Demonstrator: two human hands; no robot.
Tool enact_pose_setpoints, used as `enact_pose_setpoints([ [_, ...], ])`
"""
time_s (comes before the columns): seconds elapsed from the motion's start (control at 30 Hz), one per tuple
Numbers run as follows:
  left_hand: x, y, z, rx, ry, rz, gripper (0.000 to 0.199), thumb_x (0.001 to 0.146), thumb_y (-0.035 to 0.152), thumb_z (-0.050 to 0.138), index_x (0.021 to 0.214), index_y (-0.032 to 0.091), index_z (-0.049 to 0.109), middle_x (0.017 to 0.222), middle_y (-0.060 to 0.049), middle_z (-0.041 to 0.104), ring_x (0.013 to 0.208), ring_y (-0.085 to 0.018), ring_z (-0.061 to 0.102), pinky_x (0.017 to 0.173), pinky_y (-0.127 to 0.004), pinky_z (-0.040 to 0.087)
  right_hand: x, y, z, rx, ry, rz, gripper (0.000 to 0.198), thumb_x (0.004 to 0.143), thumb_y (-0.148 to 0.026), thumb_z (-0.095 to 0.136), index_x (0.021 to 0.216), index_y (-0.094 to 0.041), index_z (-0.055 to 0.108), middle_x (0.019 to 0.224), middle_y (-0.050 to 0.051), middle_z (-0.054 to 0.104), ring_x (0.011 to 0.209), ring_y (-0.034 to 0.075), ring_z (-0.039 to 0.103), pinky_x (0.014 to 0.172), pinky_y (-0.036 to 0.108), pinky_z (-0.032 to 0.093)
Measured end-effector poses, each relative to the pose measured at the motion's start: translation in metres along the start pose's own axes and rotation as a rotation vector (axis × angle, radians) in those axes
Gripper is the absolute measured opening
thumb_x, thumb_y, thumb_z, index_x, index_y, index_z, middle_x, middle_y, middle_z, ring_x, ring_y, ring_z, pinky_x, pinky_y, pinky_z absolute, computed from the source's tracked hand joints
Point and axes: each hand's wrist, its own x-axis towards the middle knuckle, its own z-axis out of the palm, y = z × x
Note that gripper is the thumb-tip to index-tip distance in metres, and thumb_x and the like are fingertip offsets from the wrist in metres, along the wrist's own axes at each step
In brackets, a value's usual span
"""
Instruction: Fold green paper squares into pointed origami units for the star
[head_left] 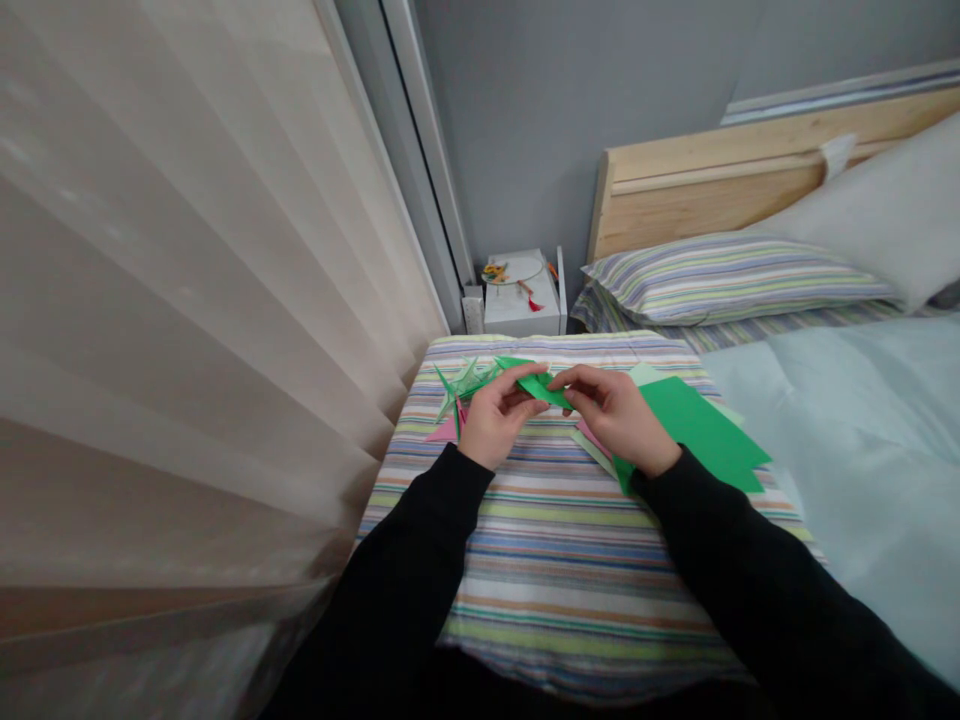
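Between my two hands is a folded piece of green paper [546,388], held a little above the striped cloth. My left hand [495,415] pinches its left part between thumb and fingers. The fingertips of my right hand [619,415] close on its right end. Behind and left of my left hand lie several folded paper pieces [466,380] in light and dark green, with a pink paper piece [444,431] beside them. Flat green paper sheets [705,430] lie to the right, partly under my right wrist, with pink and pale green edges showing below them.
A striped cloth [570,560] covers the surface before me. Pale pleated curtains [187,300] hang close on the left. Behind stands a small white cabinet [517,322] with small items on top. To the right is a bed with a pale blue cover [862,420] and striped pillow [735,280].
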Motion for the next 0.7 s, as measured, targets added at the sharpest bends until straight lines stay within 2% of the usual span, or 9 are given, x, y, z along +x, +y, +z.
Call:
enact_pose_setpoints([
  [0.2,-0.0008,0.005,-0.0003,0.073,0.025,-0.07,0.023,0.076,0.024,0.084,0.098,0.016,0.08,0.09,-0.005,0.08,0.078,-0.018,0.073,0.082,-0.034,0.061,0.0,0.0002,0.0012,-0.082,-0.005,-0.088,0.025,0.091,-0.01,0.055,0.098,-0.019,0.077,0.091,0.007,0.078,0.078,0.02,0.069,0.074,0.035,0.051],
  [0.4,-0.0004,0.0039,-0.0028,-0.003,0.025,-0.099,0.028,0.071,0.031,0.09,0.093,0.016,0.08,0.09,-0.006,0.081,0.081,-0.019,0.075,0.083,-0.035,0.062,0.0016,-0.003,-0.0019,0.047,-0.007,-0.13,0.025,0.093,-0.012,0.057,0.092,-0.021,0.08,0.092,0.007,0.076,0.086,0.021,0.07,0.079,0.036,0.053],
  [0.53,0.0009,0.0024,-0.0039,-0.031,0.069,-0.114,0.031,0.069,0.038,0.093,0.086,0.016,0.08,0.082,-0.005,0.08,0.074,-0.018,0.074,0.081,-0.036,0.064,0.0018,-0.007,-0.0015,0.091,-0.032,-0.068,0.008,0.087,-0.024,0.076,0.093,-0.021,0.08,0.093,0.006,0.077,0.09,0.023,0.071,0.086,0.039,0.053],
  [0.7,0.0008,0.0003,-0.0005,-0.069,0.154,-0.133,0.04,0.067,0.049,0.093,0.075,0.015,0.075,0.071,-0.003,0.075,0.067,-0.018,0.072,0.078,-0.04,0.067,0.0017,-0.0054,0.0047,0.119,0.041,0.056,0.013,0.081,-0.03,0.082,0.078,-0.021,0.075,0.081,0.004,0.073,0.078,0.021,0.066,0.076,0.037,0.052],
])
